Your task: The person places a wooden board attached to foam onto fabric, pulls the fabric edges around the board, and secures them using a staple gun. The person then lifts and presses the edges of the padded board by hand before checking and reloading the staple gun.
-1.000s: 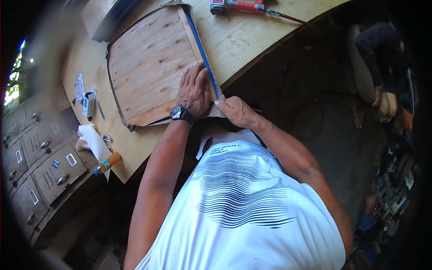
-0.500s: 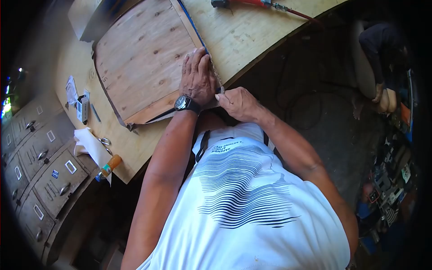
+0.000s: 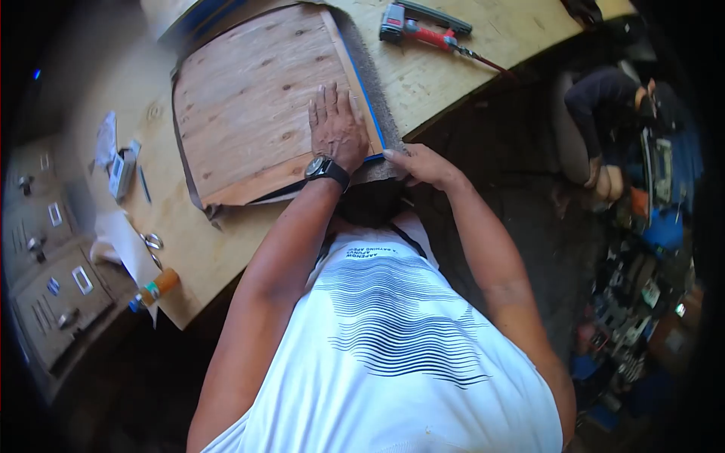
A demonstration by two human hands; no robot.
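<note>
A wooden panel (image 3: 257, 98) with a lighter frame strip and a blue edge lies on the plywood table (image 3: 430, 83). Grey fabric (image 3: 371, 72) sticks out from under its right and near sides. My left hand (image 3: 338, 136), with a black watch on the wrist, lies flat on the panel near its near right corner, fingers spread. At that corner my right hand (image 3: 424, 164) pinches the fabric edge between thumb and fingers; the fingertips are partly hidden beneath it.
A red and grey air tool (image 3: 423, 32) with a hose lies at the back. Scissors (image 3: 152, 241), white paper (image 3: 124, 241), an orange bottle (image 3: 155, 288) and a small box (image 3: 121, 175) are on the left. Metal drawers (image 3: 64, 302) stand beyond. A person (image 3: 596, 121) crouches at right.
My left hand has shifted from the panel's corner edge onto its face, fingers more spread. The fabric along the right side now lies folded outward, exposing the blue edge. The view has shifted.
</note>
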